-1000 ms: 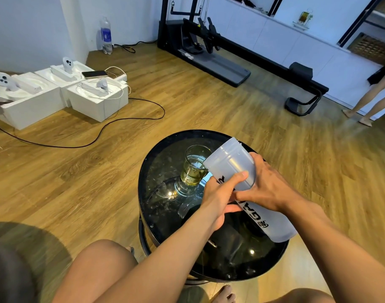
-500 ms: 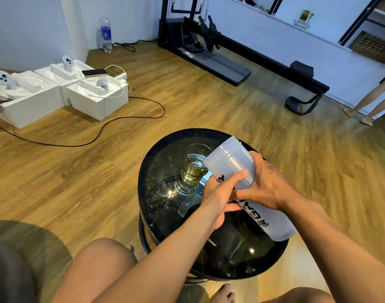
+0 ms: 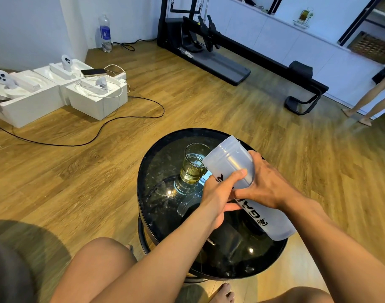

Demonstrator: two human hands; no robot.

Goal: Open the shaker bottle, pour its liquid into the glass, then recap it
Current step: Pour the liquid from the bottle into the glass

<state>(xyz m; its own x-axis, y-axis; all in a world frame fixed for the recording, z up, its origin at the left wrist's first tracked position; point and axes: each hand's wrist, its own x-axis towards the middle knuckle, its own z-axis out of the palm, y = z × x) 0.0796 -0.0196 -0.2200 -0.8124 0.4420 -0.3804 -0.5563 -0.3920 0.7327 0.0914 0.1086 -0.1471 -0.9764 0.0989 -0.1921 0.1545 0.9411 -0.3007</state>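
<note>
A frosted white shaker bottle (image 3: 229,159) with black lettering lies tilted, its open mouth against the rim of a clear glass (image 3: 192,165) that holds yellowish liquid. The glass stands upright on a round black glass table (image 3: 156,171). My right hand (image 3: 266,182) grips the bottle's middle from the right. My left hand (image 3: 220,193) holds the same bottle from the left, thumb laid across its body. The bottle's base points toward me, lower right. The bottle's cap is not visible.
White boxes (image 3: 95,101) with controllers, a phone (image 3: 93,72) and cables sit on the wooden floor at left. A water bottle (image 3: 105,33) stands by the wall. A black exercise machine (image 3: 220,51) spans the back. Another person's legs (image 3: 370,101) stand at far right. My knees are below the table.
The bottle and both hands have stayed almost still, tilted over the glass. The person at far right has shifted slightly.
</note>
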